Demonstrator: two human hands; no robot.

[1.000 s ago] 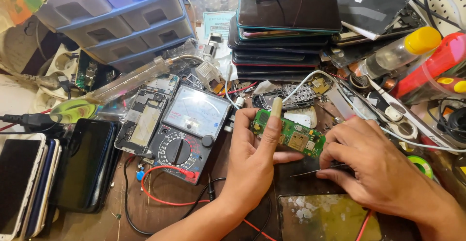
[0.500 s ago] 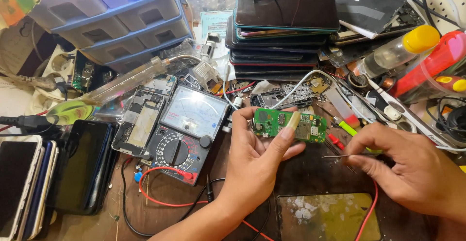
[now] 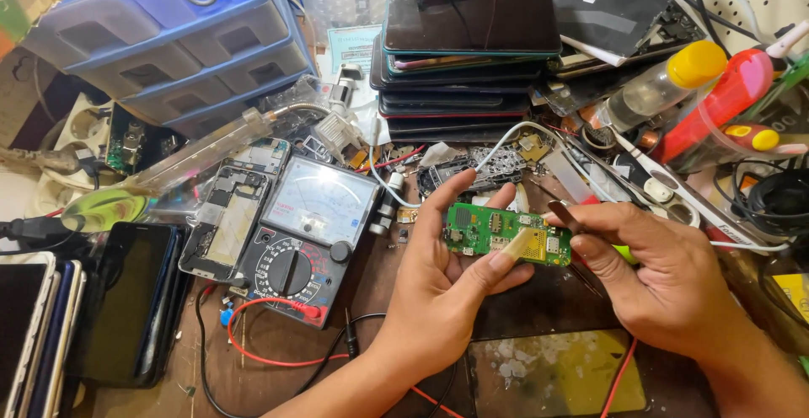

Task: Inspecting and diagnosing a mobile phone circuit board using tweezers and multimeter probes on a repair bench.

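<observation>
My left hand [image 3: 438,279] holds a small green circuit board [image 3: 497,231] by its edges, thumb across the lower face and fingers behind the top. My right hand [image 3: 661,270] is at the board's right end, pinching a thin metal tool [image 3: 563,214] whose tip touches the board's upper right corner. Both hands hover over the brown workbench [image 3: 278,384] in the head view. An analog multimeter [image 3: 308,233] with a black dial lies just left of my left hand, its red lead wire [image 3: 270,359] looping below it.
A stack of phones [image 3: 468,56] sits at the back centre, a blue drawer unit [image 3: 168,39] at back left. An opened phone body [image 3: 227,228] and several dark phones [image 3: 118,304] lie at left. Bottles and a red tool [image 3: 725,93] crowd the right. A stained mat [image 3: 556,376] lies below my hands.
My right hand has come up and left from the bench to the board's right end with the metal tool. My left hand has turned the board flatter and shifted it slightly right.
</observation>
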